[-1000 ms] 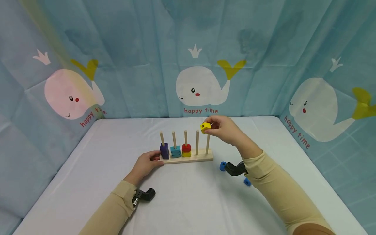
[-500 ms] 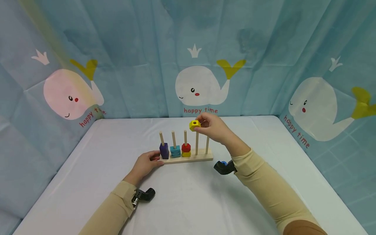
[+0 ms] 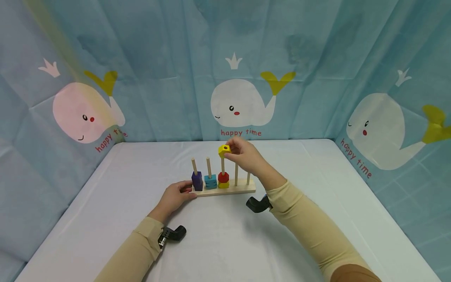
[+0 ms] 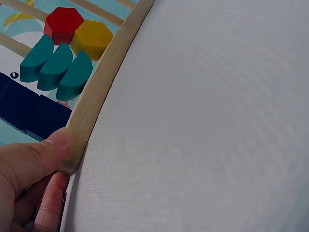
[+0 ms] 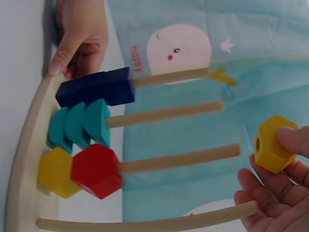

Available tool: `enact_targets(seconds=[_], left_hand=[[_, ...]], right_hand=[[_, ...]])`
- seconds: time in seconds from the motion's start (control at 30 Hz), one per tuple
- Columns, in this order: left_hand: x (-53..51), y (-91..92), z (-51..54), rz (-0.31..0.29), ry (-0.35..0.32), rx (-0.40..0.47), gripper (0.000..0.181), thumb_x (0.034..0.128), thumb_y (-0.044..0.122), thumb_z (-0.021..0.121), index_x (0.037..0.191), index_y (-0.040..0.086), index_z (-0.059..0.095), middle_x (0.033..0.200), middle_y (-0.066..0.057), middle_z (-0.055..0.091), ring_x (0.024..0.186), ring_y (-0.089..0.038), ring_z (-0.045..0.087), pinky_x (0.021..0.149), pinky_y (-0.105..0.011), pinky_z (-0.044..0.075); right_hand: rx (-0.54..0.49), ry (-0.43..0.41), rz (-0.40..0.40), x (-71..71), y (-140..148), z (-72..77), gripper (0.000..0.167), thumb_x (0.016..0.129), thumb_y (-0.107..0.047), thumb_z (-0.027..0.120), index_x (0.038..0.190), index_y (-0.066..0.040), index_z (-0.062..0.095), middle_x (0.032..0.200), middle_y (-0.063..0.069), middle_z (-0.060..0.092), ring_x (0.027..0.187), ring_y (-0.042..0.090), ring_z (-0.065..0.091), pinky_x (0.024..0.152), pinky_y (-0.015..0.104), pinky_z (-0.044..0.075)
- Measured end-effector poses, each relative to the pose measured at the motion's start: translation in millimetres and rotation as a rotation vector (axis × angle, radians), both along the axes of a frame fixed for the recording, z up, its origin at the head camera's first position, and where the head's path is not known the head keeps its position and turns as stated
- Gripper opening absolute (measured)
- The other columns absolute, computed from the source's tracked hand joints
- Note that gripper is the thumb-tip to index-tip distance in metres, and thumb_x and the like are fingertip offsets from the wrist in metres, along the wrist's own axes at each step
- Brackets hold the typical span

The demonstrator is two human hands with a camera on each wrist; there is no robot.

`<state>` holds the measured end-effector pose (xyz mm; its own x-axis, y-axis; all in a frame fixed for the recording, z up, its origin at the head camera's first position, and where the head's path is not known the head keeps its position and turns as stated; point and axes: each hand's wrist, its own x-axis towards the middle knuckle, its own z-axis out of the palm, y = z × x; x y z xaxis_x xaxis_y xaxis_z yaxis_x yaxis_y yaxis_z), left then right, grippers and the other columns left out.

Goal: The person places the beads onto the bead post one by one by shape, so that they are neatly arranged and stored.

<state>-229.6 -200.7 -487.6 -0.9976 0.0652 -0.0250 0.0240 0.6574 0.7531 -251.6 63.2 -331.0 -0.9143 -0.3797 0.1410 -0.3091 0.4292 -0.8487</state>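
My right hand (image 3: pixel 246 156) pinches a yellow hexagonal wooden block (image 5: pixel 272 153) with a hole through it. The block is just above the tip of the middle peg (image 5: pixel 193 160), a small gap apart. Below on that peg sit a red hexagonal block (image 5: pixel 98 170) and another yellow one (image 4: pixel 91 41). With thumb and fingers, my left hand (image 3: pixel 172 199) grips the left end of the wooden peg board (image 3: pixel 244 188). Dark blue blocks (image 3: pixel 197 182) fill the lower part of the leftmost peg, and teal half-round blocks (image 3: pixel 210 182) are stacked on the second.
Two bare pegs stand at the board's right end, the fourth peg (image 3: pixel 236 174) and the fifth peg (image 3: pixel 248 179). The board rests on a white-covered table (image 3: pixel 211 243). A blue curtain with whale prints (image 3: pixel 176 109) hangs behind and at both sides.
My right hand has moved left with the yellow block, from by the rightmost peg to above the middle one. Its forearm now hides the loose blue blocks. My left hand has stayed put.
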Motion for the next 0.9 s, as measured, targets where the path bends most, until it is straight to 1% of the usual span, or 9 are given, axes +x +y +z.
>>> enact_targets(seconds=[0.23, 0.43, 0.6, 0.67, 0.8, 0.9], left_hand=[[0.7, 0.9, 1.0, 0.007, -0.002, 0.0, 0.058, 0.0737, 0.028, 0.076, 0.124, 0.007, 0.057, 0.112, -0.01, 0.063, 0.1, -0.021, 0.059, 0.088, -0.041, 0.044], [0.7, 0.8, -0.1, 0.008, 0.001, 0.006, 0.058, 0.0735, 0.028, 0.077, 0.124, 0.007, 0.057, 0.111, -0.008, 0.063, 0.098, -0.02, 0.058, 0.088, -0.04, 0.044], [1.1, 0.8, 0.6, 0.007, 0.003, 0.008, 0.058, 0.0733, 0.028, 0.077, 0.124, 0.007, 0.057, 0.11, -0.008, 0.064, 0.097, -0.02, 0.059, 0.088, -0.04, 0.045], [1.1, 0.5, 0.3, 0.003, 0.005, 0.004, 0.058, 0.0735, 0.028, 0.076, 0.124, 0.007, 0.057, 0.111, -0.008, 0.064, 0.097, -0.019, 0.058, 0.087, -0.04, 0.045], [0.6, 0.0, -0.8, 0.004, 0.007, -0.003, 0.058, 0.0733, 0.028, 0.077, 0.124, 0.008, 0.057, 0.11, -0.007, 0.064, 0.097, -0.019, 0.058, 0.087, -0.04, 0.044], [0.0, -0.4, -1.3, 0.002, 0.012, -0.005, 0.058, 0.0734, 0.028, 0.077, 0.124, 0.008, 0.057, 0.11, -0.008, 0.064, 0.097, -0.02, 0.058, 0.087, -0.04, 0.044]], right_hand=[[0.038, -0.022, -0.052, -2.6, -4.4, -11.4, 0.019, 0.089, -0.019, 0.06, 0.106, -0.013, 0.054, 0.102, 0.002, 0.058, 0.095, 0.018, 0.055, 0.086, 0.032, 0.049], [0.022, -0.035, -0.066, -3.5, -6.7, -17.0, 0.017, 0.088, -0.018, 0.061, 0.104, -0.014, 0.055, 0.1, 0.002, 0.059, 0.09, 0.019, 0.055, 0.082, 0.03, 0.05], [0.016, -0.041, -0.093, -3.2, -9.4, -25.7, 0.017, 0.087, -0.017, 0.063, 0.103, -0.014, 0.057, 0.096, 0.002, 0.059, 0.085, 0.02, 0.054, 0.078, 0.027, 0.05], [-0.008, -0.048, -0.115, -2.6, -10.4, -30.5, 0.021, 0.086, -0.015, 0.064, 0.106, -0.013, 0.057, 0.096, 0.002, 0.059, 0.085, 0.019, 0.054, 0.078, 0.026, 0.05], [-0.095, -0.08, -0.153, -0.3, -12.1, -38.9, 0.034, 0.085, -0.012, 0.065, 0.116, -0.01, 0.052, 0.099, 0.005, 0.058, 0.088, 0.018, 0.057, 0.081, 0.026, 0.05], [-0.16, -0.1, -0.181, 1.6, -13.1, -43.2, 0.038, 0.084, -0.011, 0.067, 0.118, -0.01, 0.049, 0.101, 0.006, 0.059, 0.091, 0.018, 0.059, 0.082, 0.027, 0.05]])
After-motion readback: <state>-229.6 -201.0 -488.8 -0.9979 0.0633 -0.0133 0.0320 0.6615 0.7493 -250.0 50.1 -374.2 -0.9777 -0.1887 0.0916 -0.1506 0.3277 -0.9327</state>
